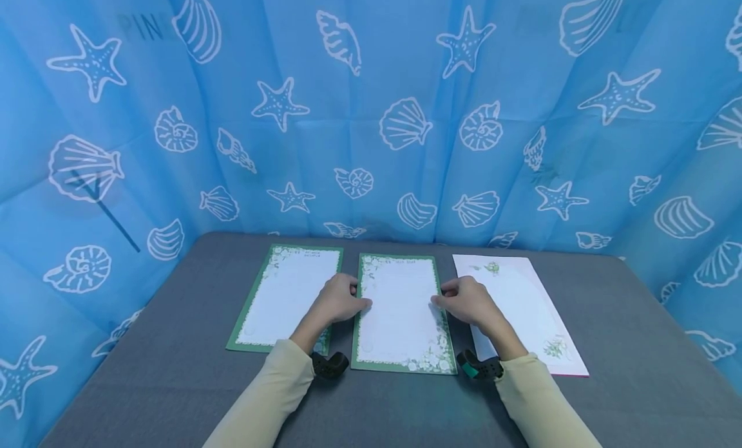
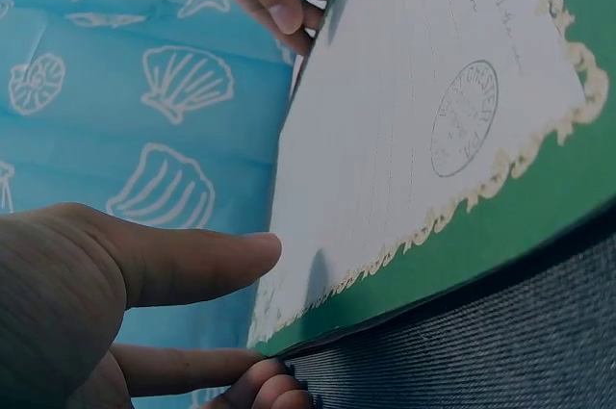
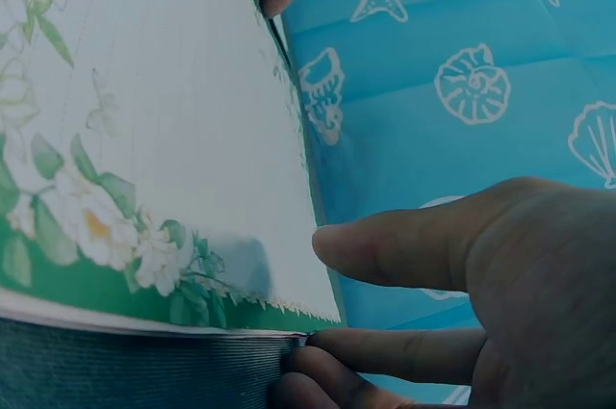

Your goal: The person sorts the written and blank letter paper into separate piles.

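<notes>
A green-bordered sheet of letter paper with white flowers lies in the middle of the grey table, between my hands. At its left edge is my left hand, thumb raised over the paper and index fingertip right at the edge. My right hand mirrors it at the right edge, its thumb above the sheet and its fingers low beside the edge. In the wrist views a gap shows between each thumb and the paper. Faint ruled lines and a round postmark print are on the sheet.
Left of the middle sheet lies another green-bordered sheet, partly behind my left hand. To the right is a white sheet with small green sprigs, partly covered by my right forearm. A blue seashell curtain hangs behind the table.
</notes>
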### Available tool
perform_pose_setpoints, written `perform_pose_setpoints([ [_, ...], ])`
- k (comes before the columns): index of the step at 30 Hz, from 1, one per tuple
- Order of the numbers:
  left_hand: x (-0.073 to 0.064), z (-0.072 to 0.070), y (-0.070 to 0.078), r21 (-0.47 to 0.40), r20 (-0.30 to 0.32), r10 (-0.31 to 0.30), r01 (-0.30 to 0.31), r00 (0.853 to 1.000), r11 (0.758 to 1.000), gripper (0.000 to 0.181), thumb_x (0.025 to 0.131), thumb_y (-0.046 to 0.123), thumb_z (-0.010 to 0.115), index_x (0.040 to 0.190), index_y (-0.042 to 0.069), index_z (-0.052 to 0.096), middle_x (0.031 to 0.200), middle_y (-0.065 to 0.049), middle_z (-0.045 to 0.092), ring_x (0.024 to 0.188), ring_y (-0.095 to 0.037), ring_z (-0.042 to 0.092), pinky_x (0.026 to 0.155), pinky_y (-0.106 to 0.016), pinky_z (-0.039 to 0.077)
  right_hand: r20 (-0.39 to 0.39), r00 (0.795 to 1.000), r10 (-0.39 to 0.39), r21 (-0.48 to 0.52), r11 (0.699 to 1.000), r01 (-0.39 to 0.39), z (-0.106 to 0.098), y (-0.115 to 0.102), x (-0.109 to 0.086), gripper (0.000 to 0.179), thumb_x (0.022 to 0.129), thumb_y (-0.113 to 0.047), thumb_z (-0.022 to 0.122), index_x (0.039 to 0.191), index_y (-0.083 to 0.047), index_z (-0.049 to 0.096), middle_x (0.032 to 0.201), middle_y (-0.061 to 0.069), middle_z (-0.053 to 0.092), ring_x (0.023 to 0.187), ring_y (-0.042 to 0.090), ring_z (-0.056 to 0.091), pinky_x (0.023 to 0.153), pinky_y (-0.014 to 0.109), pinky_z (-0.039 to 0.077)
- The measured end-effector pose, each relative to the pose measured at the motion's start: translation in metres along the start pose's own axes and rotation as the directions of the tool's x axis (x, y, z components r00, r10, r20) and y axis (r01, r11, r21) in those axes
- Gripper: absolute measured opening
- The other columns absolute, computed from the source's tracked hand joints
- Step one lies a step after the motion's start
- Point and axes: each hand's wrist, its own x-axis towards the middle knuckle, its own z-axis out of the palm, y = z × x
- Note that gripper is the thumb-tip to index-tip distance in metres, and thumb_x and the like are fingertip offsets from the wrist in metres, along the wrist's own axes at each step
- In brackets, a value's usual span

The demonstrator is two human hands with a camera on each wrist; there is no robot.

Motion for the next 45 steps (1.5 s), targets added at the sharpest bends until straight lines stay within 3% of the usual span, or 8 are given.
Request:
perform_pose_setpoints([
  [8,-0.001,-0.001,0.0,-0.032,-0.034,0.018,-0.019,0.999,0.999,0.053,0.094,0.019,0.073,0.138,-0.005,0.056,0.094,-0.007,0.055,0.078,-0.02,0.048,0.07,-0.037,0.04,-0.045,0.999,0.011,0.039,0.999,-0.009,0.0,-0.001,0.0,0.039,0.094,-0.018,0.071,0.121,0.01,0.067,0.098,0.015,0.067,0.079,0.024,0.057,0.066,0.037,0.049],
  [17,-0.001,-0.004,0.0,-0.144,-0.115,0.02,-0.036,0.993,0.989,0.047,0.093,0.007,0.071,0.138,0.001,0.059,0.096,-0.006,0.064,0.083,-0.021,0.062,0.069,-0.037,0.052,-0.059,0.998,-0.007,0.129,0.992,0.015,-0.001,-0.005,0.0,0.04,0.091,-0.008,0.071,0.126,0.009,0.062,0.094,0.013,0.069,0.079,0.023,0.066,0.067,0.037,0.053],
  [26,-0.003,-0.016,0.002,-0.21,-0.133,0.013,-0.041,0.991,0.977,0.046,0.094,0.005,0.07,0.138,0.001,0.059,0.1,-0.009,0.067,0.075,-0.022,0.068,0.064,-0.036,0.056,-0.135,0.985,-0.104,0.221,0.966,0.132,-0.001,-0.01,0.0,0.037,0.092,0.0,0.068,0.127,0.009,0.061,0.09,0.013,0.068,0.078,0.023,0.069,0.068,0.037,0.058],
  [35,-0.004,-0.031,0.001,-0.282,-0.135,-0.015,-0.025,0.991,0.959,0.044,0.097,0.005,0.066,0.14,0.004,0.058,0.107,-0.014,0.066,0.072,-0.021,0.068,0.069,-0.04,0.059,-0.201,0.978,-0.057,0.332,0.935,0.122,-0.001,-0.022,-0.005,0.035,0.095,-0.002,0.066,0.128,0.006,0.062,0.096,0.017,0.067,0.079,0.022,0.07,0.073,0.042,0.06],
  [45,-0.008,-0.047,-0.001,-0.339,-0.136,0.012,-0.058,0.991,0.939,0.044,0.098,0.002,0.064,0.141,0.005,0.057,0.112,-0.017,0.063,0.074,-0.024,0.067,0.072,-0.045,0.058,-0.237,0.969,-0.066,0.406,0.9,0.161,0.005,-0.032,-0.006,0.034,0.096,-0.001,0.065,0.129,0.004,0.062,0.097,0.019,0.069,0.074,0.023,0.07,0.07,0.042,0.06],
])
